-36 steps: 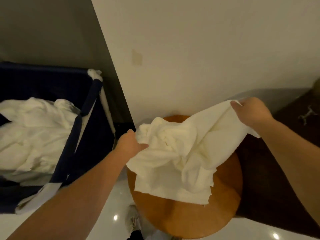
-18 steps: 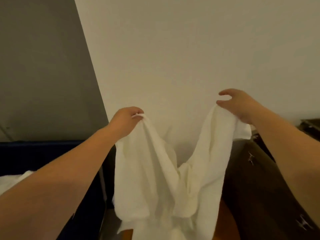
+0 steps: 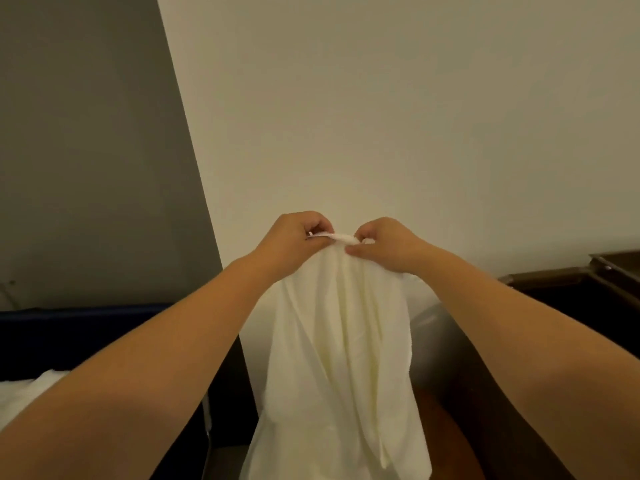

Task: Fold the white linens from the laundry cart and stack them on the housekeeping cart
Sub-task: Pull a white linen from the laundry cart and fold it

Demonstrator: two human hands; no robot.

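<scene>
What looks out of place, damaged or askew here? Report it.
Nothing stands out. The left hand and right hand pinch the top edge of the white linen close together, and it hangs in loose, uneven folds, as expected mid-fold. No tear or stain shows.

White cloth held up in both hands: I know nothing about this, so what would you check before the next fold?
1. Left hand pinches the top edge of the white linen: ok.
2. Right hand pinches the same edge, close beside the left: ok.
3. The held corners line up evenly: cannot tell, the fingers hide them.
4. The linen hangs flat: not ok, it drapes in bunched vertical folds.
5. The bottom edge is clear of the floor: cannot tell, it runs out of the picture.
6. The linen hangs apart from the laundry cart: ok, the cart stands off to the left.
</scene>
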